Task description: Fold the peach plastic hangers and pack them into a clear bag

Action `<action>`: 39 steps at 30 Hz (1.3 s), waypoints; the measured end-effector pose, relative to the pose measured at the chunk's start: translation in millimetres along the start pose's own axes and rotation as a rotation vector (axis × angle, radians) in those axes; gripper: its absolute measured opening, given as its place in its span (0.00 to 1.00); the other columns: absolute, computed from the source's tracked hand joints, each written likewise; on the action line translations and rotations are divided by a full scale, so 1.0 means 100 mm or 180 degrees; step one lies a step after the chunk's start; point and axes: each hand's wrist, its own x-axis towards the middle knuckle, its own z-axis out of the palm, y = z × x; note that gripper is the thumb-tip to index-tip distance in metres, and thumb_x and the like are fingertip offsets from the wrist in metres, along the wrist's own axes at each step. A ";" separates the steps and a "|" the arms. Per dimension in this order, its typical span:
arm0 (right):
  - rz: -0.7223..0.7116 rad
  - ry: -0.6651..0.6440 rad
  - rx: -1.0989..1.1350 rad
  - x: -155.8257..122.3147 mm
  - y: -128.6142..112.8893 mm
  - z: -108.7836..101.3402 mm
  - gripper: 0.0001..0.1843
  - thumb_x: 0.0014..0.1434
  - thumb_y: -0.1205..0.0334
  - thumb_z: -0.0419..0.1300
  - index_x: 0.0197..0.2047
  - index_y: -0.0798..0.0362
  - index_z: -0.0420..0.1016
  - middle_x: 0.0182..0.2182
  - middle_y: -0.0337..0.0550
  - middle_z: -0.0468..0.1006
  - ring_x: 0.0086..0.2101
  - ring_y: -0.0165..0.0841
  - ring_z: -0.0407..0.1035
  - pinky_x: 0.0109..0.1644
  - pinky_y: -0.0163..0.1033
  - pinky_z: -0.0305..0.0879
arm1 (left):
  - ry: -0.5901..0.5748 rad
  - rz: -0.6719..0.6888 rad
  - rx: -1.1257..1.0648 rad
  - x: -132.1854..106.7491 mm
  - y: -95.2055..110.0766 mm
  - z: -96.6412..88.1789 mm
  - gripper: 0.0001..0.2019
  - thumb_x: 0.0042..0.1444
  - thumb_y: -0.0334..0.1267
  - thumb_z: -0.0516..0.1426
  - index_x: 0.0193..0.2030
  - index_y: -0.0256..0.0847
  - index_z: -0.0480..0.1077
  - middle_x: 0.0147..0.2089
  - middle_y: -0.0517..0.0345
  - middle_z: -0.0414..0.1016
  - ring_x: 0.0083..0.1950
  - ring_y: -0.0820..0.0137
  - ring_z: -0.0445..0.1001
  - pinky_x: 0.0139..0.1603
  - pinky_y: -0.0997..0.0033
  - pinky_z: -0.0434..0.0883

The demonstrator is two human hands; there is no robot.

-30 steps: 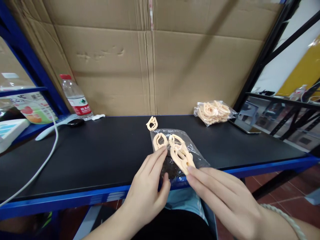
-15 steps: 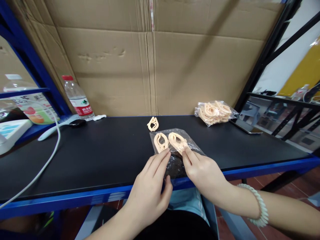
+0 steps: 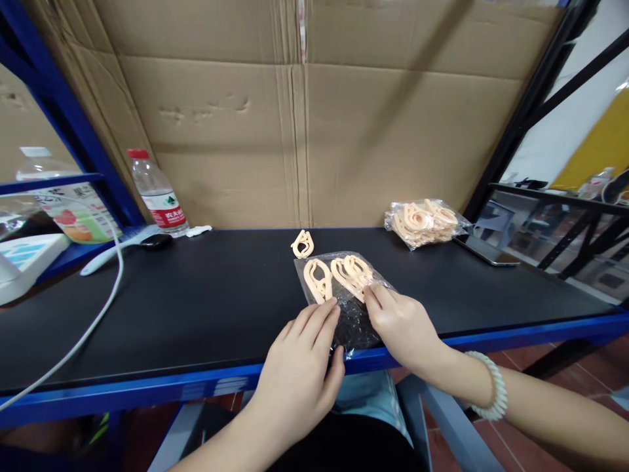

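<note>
On the black tabletop, a clear plastic bag (image 3: 356, 328) lies flat near the front edge. Inside it are a beige folded plastic hanger (image 3: 317, 280) on the left and overlapping beige pieces (image 3: 348, 275) on the right. My left hand (image 3: 304, 364) holds the bag's left side, fingers laid over the film and thumb by the near edge. With fingertips pinched together, my right hand (image 3: 403, 321) presses at the lower end of the right-hand pieces; my fingers partly hide what they grip. A single folded hanger (image 3: 303, 244) lies just behind the bag.
A filled bag of beige hangers (image 3: 425, 223) sits at the back right, beside a phone-like flat device (image 3: 491, 252). At the left stand a red-capped water bottle (image 3: 160, 200) and a white cable (image 3: 111, 295). A cardboard wall (image 3: 221, 131) closes off the back.
My right hand has shifted slightly right, and a second loop now shows over the right-hand hanger in the bag. My left hand stays at the bag's left side.
</note>
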 end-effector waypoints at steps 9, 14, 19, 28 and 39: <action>0.0075 -0.0176 0.0039 -0.03 -0.04 -0.07 0.17 0.53 0.84 0.52 0.45 0.69 0.73 0.40 0.62 0.76 0.42 0.46 0.71 0.42 0.44 0.72 | 0.0006 -0.0052 -0.0062 -0.02 0.00 0.00 0.23 0.59 0.35 0.50 0.62 0.35 0.59 0.62 0.45 0.63 0.61 0.57 0.63 0.56 0.54 0.69; -0.0605 0.0343 0.0480 -0.01 -0.02 -0.21 0.12 0.59 0.77 0.51 0.40 0.65 0.75 0.36 0.57 0.76 0.42 0.45 0.69 0.43 0.47 0.68 | 0.0017 -0.0056 -0.0043 -0.02 -0.01 0.00 0.23 0.59 0.35 0.50 0.62 0.34 0.59 0.62 0.45 0.63 0.61 0.57 0.62 0.57 0.54 0.69; -0.0245 0.0503 0.1369 0.23 0.33 -0.18 0.14 0.55 0.73 0.52 0.44 0.60 0.73 0.38 0.51 0.75 0.42 0.44 0.66 0.45 0.49 0.66 | 0.0017 -0.0089 -0.0074 -0.01 -0.01 -0.02 0.24 0.59 0.34 0.50 0.62 0.33 0.58 0.62 0.43 0.62 0.62 0.57 0.62 0.57 0.55 0.68; -0.0046 -0.0755 0.2729 0.18 0.55 -0.04 0.36 0.51 0.71 0.56 0.64 0.55 0.55 0.58 0.54 0.63 0.57 0.42 0.58 0.61 0.51 0.57 | 0.0013 0.0032 -0.0278 -0.05 0.05 -0.13 0.21 0.60 0.41 0.52 0.58 0.36 0.60 0.60 0.42 0.65 0.58 0.56 0.66 0.53 0.54 0.70; 0.0236 -0.0603 0.3209 0.45 0.63 -0.13 0.19 0.57 0.69 0.55 0.52 0.53 0.72 0.48 0.46 0.75 0.48 0.38 0.69 0.54 0.47 0.64 | -0.1713 -0.0590 -0.0008 1.54 -0.72 -0.19 0.15 0.54 0.30 0.51 0.47 0.33 0.71 0.45 0.46 0.76 0.44 0.63 0.74 0.46 0.67 0.68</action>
